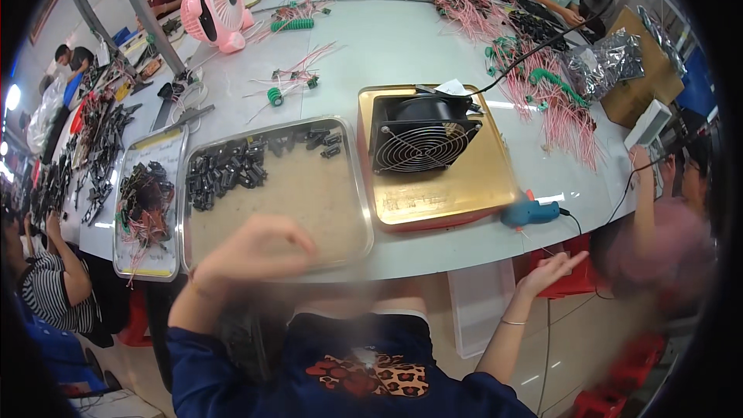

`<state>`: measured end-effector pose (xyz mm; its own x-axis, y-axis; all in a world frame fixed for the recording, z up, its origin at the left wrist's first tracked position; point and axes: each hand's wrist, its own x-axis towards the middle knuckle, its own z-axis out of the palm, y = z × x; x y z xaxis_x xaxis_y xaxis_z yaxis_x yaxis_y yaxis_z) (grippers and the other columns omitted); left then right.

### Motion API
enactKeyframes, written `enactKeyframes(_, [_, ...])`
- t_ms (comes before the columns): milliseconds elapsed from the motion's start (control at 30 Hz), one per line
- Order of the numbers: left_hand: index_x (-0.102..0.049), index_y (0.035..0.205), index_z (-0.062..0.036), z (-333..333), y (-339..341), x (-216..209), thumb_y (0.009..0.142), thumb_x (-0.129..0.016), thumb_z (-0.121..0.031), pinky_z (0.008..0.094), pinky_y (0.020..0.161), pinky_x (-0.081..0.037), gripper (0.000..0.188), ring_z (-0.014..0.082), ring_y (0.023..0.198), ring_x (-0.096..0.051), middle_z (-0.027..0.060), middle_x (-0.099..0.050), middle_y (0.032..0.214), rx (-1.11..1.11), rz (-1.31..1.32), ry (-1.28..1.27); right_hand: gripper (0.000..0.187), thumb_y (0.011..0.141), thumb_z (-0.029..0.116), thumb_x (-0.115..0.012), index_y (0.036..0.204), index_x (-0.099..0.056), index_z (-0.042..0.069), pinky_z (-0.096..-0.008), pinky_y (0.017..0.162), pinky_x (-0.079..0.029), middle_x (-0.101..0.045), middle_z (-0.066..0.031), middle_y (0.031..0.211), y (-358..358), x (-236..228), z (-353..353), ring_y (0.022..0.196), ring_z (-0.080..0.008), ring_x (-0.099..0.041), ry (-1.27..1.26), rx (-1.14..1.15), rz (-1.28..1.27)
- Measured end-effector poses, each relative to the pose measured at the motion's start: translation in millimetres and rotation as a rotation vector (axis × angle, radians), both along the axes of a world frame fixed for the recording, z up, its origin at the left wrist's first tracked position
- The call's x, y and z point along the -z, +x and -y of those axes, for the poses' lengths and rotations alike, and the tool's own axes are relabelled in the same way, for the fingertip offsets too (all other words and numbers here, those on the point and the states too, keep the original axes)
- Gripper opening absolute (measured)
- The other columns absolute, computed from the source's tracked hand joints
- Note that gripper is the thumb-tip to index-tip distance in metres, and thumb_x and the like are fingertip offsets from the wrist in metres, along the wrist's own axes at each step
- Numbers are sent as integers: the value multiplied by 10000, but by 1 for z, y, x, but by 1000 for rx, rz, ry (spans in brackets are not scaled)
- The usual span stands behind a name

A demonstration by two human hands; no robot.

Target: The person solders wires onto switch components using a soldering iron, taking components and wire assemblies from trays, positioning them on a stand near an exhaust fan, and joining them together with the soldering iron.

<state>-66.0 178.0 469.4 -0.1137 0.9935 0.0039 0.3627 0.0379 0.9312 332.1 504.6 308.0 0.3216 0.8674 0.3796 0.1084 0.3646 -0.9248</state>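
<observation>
My left hand (259, 251), slightly blurred, hovers over the near edge of a clear-rimmed tray (325, 209). Its fingers are bent, with a gap between thumb and forefinger, and I see nothing in it. Small black plastic parts (224, 174) lie heaped at the tray's far left, several more along its far edge. My right hand (551, 272) is held off the table's front edge, palm up, fingers stretched out and nothing seen in it. Nearest to it on the table is a blue-green hand tool (532, 213) with a cord and an orange tip.
A black fan (426, 143) with a wire guard stands on a gold tray (433, 205). At left, a narrow tray (147, 251) holds wired black parts. Pink wires (569, 128) with green coils pile up at right. A pink fan (218, 8) stands behind; other people sit around the table.
</observation>
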Motion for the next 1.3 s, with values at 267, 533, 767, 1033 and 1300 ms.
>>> enactKeyframes(267, [-612,900,-1,-110,-60,64,807,-676,-133,421,768,-490,174,337,856,-611,143,-645,862,-418,-854,157,645,640,-7,-558,1283,-525,34,-505,1086,-290,-489,-168,1355,-49,-85,-32,1216,-358,-493,267,-613,1224])
enactKeyframes(533, [-623,918,-25,-111,-63,71,841,-617,-60,418,734,-490,85,346,849,-609,151,-637,843,-395,-717,202,554,590,17,-591,1141,-535,-2,-436,917,-447,-553,-174,1180,-62,-103,-48,1023,-372,-555,209,-674,1279])
enactKeyframes(767, [-622,940,-41,-118,-66,88,837,-611,-56,369,698,-509,104,276,804,-606,93,-627,857,-399,-1041,352,458,611,23,-631,1063,-564,-20,-416,844,-486,-578,-175,1105,-54,-94,-49,959,-382,-582,274,-572,1264])
enactKeyframes(1033, [-607,944,-48,-114,-65,88,823,-628,-36,345,656,-512,123,250,759,-612,81,-629,816,-351,-1088,367,350,891,59,-568,1214,-527,-69,-270,762,-435,-579,-89,1045,-39,-81,27,753,-104,-511,101,-427,243])
enactKeyframes(1300, [-656,996,-24,-108,-67,80,791,-663,-3,344,714,-517,206,267,793,-618,102,-651,903,-93,-852,436,477,819,162,-586,1220,-450,-57,-286,545,-361,-471,-188,1213,-28,-65,77,574,-135,-494,250,-827,-189])
